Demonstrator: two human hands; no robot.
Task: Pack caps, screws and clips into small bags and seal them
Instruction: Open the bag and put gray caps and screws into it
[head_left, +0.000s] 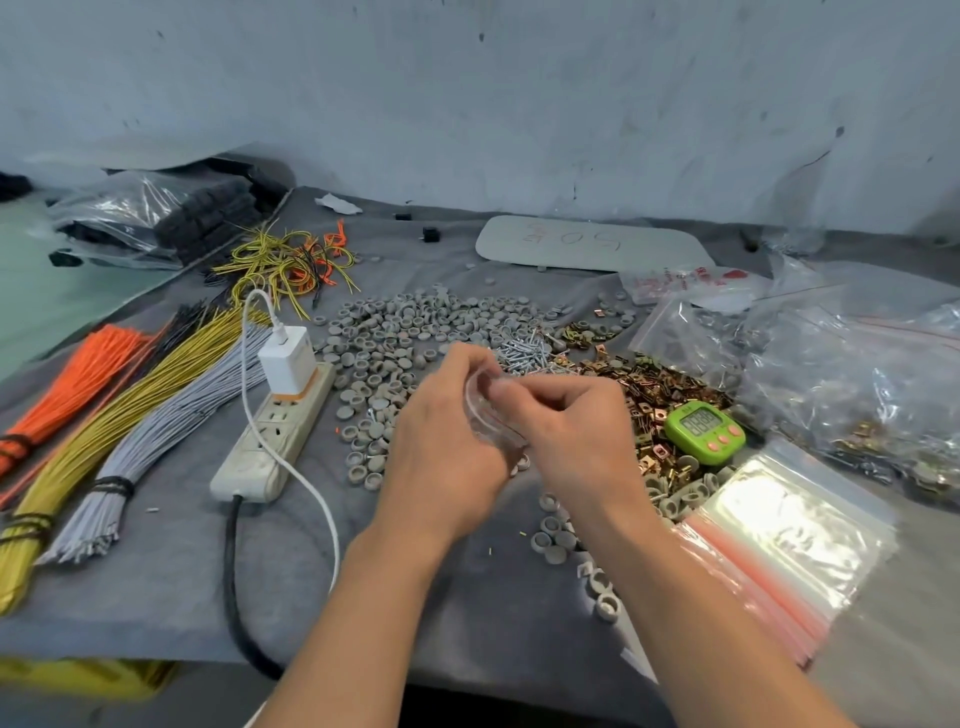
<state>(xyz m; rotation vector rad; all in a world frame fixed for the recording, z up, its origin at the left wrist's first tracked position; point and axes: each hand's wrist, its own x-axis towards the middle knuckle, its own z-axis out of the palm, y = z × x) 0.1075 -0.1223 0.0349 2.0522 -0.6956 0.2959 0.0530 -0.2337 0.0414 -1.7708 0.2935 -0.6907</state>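
Both hands meet above the middle of the desk (457, 613) with 1 small bag (488, 415) of clear plastic held between them; the left hand (447, 447) cradles it from the side with its fingers (465, 358) curled over the upper edge, and the right hand (576, 431) pinches the same edge from the opposite side; whether anything lies inside the bag cannot be told, since the plastic is bunched and mostly hidden by the hands.

The step in hand looks like work at the bag's mouth, either parting it for filling or pressing the strip closed; the grip on the top edge suits both.

Supplies lie just beyond the hands: grey caps (410, 332) spread wide, screws (524, 353) in a heap behind the bag, brass-coloured clips (670, 384) to the right near a green timer (704, 431); a stack of empty bags (769, 540) waits at the near right.

If the bag is empty, the next move calls for 1 hand holding the mouth wide while the other gathers parts; if full, a firm pinch run along the strip.
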